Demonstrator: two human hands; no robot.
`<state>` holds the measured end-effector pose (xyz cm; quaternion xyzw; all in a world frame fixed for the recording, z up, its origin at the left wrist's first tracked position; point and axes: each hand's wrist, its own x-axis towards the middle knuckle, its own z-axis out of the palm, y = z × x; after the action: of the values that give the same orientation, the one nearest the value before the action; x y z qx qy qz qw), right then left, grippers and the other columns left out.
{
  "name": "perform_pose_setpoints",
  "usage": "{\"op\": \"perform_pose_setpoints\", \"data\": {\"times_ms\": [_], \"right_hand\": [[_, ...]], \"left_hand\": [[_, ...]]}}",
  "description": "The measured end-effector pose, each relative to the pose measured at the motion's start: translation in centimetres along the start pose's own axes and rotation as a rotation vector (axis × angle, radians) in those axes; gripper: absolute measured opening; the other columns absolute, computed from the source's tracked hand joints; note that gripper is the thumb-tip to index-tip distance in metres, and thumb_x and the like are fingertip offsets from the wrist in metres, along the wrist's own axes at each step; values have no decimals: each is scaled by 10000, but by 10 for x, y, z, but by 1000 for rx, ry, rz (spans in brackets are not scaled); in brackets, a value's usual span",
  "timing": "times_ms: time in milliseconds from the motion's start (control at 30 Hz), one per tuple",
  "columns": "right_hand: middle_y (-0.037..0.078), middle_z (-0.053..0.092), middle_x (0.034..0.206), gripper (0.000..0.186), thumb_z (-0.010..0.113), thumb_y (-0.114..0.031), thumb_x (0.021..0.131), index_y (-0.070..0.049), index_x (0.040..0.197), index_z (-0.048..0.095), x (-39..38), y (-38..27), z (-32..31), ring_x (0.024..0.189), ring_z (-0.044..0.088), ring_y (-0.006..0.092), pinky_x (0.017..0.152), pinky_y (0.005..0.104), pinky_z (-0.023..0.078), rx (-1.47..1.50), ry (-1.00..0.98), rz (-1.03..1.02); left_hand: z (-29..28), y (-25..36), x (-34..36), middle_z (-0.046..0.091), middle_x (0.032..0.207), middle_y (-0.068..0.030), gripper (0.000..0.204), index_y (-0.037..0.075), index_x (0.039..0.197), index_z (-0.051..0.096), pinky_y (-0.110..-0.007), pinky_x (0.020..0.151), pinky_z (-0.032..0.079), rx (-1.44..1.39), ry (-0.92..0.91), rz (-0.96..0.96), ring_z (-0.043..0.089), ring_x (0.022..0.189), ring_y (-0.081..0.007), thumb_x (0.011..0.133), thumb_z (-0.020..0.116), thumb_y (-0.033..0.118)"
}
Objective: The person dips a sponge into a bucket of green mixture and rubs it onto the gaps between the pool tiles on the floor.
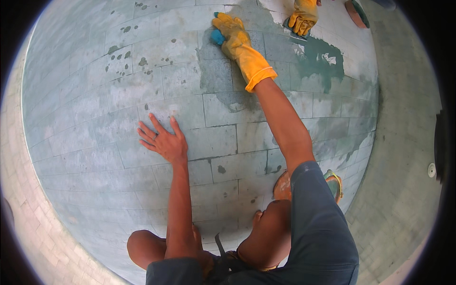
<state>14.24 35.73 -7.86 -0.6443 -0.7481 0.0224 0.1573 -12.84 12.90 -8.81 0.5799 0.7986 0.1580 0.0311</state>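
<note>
My left hand (165,141) is bare and lies flat on the pale grey-green tiles (183,107), fingers spread and nothing in it. Stretched far forward, my right hand (233,38) wears a yellow-orange rubber glove with a folded cuff. It presses a blue sponge-like pad (217,37) against the tiles; the pad shows beside the thumb and at the fingertips, and the palm hides the rest. Around that glove the tiles look darker and wet.
Another person's yellow-gloved hand (303,20) works at the upper right, beside a smeared dark green patch (320,61). Beyond it stands a round reddish-brown container (356,14). Near my right knee, a green object with a yellow strap (334,186) is partly hidden.
</note>
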Motion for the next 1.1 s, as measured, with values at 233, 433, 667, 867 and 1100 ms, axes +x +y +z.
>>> {"op": "perform_pose_setpoints", "data": {"times_ms": [233, 433, 667, 867, 1100], "right_hand": [[127, 542, 1505, 399, 561, -207, 1016, -109, 1400, 609, -98, -2, -29, 1417, 480, 291, 1257, 441, 259, 543, -249, -449], [95, 617, 1425, 432, 538, -317, 1065, -36, 1385, 610, -95, -4, -88, 1352, 546, 219, 1192, 362, 362, 1437, -267, 66], [123, 639, 1394, 315, 592, -187, 1033, -72, 1314, 674, -9, 38, -7, 1345, 558, 268, 1165, 361, 394, 731, 230, 65], [143, 608, 1433, 378, 625, -160, 976, -142, 1352, 650, -79, -8, -6, 1392, 510, 286, 1199, 401, 345, 594, 41, -416], [118, 600, 1445, 418, 563, -271, 1051, -49, 1404, 599, -164, -51, -105, 1392, 510, 272, 1197, 398, 340, 1598, -661, 355]], "left_hand": [[4, 3, -4, 191, 1658, -261, 722, 91, 1579, 369, -601, 1235, 32, 26, -27, -1, 109, 1550, -436, 1015, 518, 516], [-4, -6, 0, 203, 1655, -247, 715, 98, 1580, 365, -586, 1242, 31, 51, -15, -13, 107, 1551, -425, 1026, 489, 532], [7, 8, -2, 199, 1659, -247, 710, 97, 1580, 365, -587, 1240, 39, 11, -20, 2, 115, 1549, -425, 1024, 500, 517], [3, 4, -1, 206, 1653, -260, 721, 108, 1575, 382, -603, 1235, 52, 13, 2, 5, 141, 1543, -435, 1002, 544, 514], [0, -4, 0, 199, 1656, -259, 725, 111, 1574, 385, -606, 1235, 51, 23, -18, -22, 139, 1543, -439, 1000, 543, 525]]}}
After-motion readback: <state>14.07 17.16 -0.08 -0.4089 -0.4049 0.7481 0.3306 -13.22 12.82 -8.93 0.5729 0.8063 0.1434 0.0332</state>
